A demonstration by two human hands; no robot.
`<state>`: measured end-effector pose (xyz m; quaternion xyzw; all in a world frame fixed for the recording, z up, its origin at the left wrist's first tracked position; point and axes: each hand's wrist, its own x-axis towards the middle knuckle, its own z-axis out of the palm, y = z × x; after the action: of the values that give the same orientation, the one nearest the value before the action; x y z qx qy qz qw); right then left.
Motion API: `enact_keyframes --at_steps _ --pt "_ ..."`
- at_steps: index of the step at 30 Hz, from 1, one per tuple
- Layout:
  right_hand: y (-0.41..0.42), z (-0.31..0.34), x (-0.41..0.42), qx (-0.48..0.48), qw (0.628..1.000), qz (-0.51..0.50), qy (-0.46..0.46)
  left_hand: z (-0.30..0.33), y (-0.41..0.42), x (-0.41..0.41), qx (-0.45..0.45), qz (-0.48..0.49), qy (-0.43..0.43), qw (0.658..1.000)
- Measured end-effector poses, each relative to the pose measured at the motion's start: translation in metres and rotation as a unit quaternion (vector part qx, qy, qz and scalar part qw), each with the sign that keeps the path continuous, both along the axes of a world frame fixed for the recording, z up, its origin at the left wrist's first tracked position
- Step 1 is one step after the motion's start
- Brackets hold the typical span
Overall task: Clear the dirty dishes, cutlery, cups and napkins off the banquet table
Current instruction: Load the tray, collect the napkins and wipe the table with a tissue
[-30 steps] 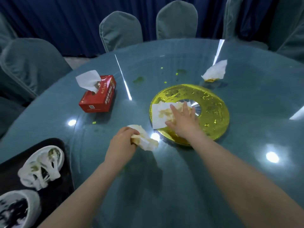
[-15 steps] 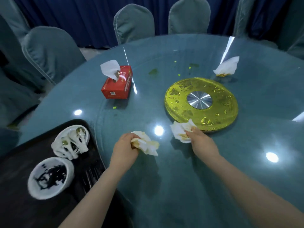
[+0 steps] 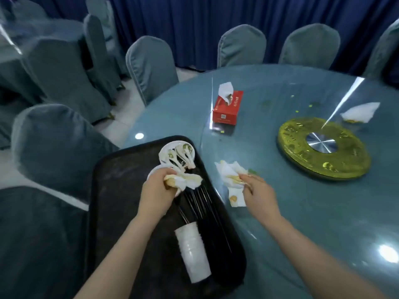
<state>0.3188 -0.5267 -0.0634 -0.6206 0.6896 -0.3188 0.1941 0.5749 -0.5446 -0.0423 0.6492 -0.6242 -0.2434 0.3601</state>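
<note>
Nearest on the black tray (image 3: 112, 212): stacked white cups (image 3: 192, 252) lying on their side, rigid, likely slippery; beside them dark chopsticks (image 3: 200, 203). Left hand (image 3: 156, 190) over the tray's middle, grip clenched on a crumpled stained napkin (image 3: 185, 180): soft, weightless, pinch anywhere. Right hand (image 3: 258, 192) just right of the tray, over the table (image 3: 323, 212), grip pinching a second soiled napkin (image 3: 232, 176) by its bunched middle; loose corner dangles, may shed crumbs. At the tray's far end, a bowl of ceramic spoons (image 3: 180, 154), fragile. Well beyond the tray, one more napkin (image 3: 360, 112) remains.
</note>
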Motion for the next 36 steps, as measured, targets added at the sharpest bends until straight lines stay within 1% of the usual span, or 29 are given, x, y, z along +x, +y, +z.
enact_keyframes --at_steps 4,7,9,10,12,13,14,16,18,21,24,26,28,31,32,33,34,36 --pt "0.005 0.0 0.073 -0.005 0.999 0.035 -0.025 -0.01 0.024 0.069 0.026 0.067 0.009 0.997" --pt "0.009 -0.007 0.114 0.008 0.997 0.081 -0.013 -0.025 0.039 0.102 0.041 0.054 -0.014 0.998" --pt "0.01 -0.011 0.137 0.026 0.992 0.122 -0.007 -0.038 0.045 0.116 0.102 -0.01 -0.004 0.995" --pt "0.011 -0.014 0.146 0.047 0.989 0.142 0.001 -0.044 0.048 0.121 0.155 -0.06 0.0 0.986" --pt "0.013 -0.021 0.159 0.112 0.975 0.19 0.027 -0.052 0.055 0.13 0.247 -0.152 0.004 0.957" --pt "0.015 -0.024 0.162 0.147 0.965 0.212 0.034 -0.055 0.058 0.134 0.269 -0.179 0.013 0.946" --pt "0.017 -0.026 0.163 0.167 0.96 0.223 0.033 -0.056 0.06 0.137 0.275 -0.184 0.028 0.943" --pt "0.018 -0.027 0.158 0.144 0.969 0.198 0.009 -0.054 0.06 0.142 0.27 -0.146 0.066 0.949" --pt "0.016 -0.026 0.149 0.092 0.986 0.139 -0.017 -0.048 0.057 0.143 0.242 -0.109 0.082 0.961" --pt "0.01 -0.027 0.122 0.044 0.997 0.057 -0.008 -0.035 0.048 0.136 0.191 -0.09 0.095 0.973" --pt "0.01 -0.04 0.083 0.064 0.998 -0.008 0.019 -0.027 0.04 0.119 0.173 -0.098 0.096 0.975" --pt "0.009 -0.052 0.053 0.105 0.992 -0.043 0.051 -0.027 0.036 0.107 0.18 -0.107 0.101 0.973" --pt "0.007 -0.063 0.028 0.168 0.98 -0.042 0.1 -0.029 0.034 0.097 0.185 -0.111 0.1 0.971" --pt "0.007 -0.076 0.006 0.269 0.941 0.019 0.206 -0.032 0.037 0.087 0.189 -0.102 0.093 0.972" --pt "0.007 -0.078 0.003 0.281 0.931 0.031 0.229 -0.033 0.039 0.085 0.189 -0.096 0.093 0.973" --pt "0.006 -0.078 0.004 0.276 0.931 0.034 0.235 -0.034 0.042 0.084 0.187 -0.092 0.092 0.974" --pt "0.005 -0.075 0.008 0.255 0.942 0.03 0.218 -0.035 0.045 0.083 0.186 -0.086 0.091 0.974" --pt "0.003 -0.065 0.026 0.165 0.978 0.024 0.123 -0.038 0.049 0.085 0.19 -0.065 0.099 0.975"
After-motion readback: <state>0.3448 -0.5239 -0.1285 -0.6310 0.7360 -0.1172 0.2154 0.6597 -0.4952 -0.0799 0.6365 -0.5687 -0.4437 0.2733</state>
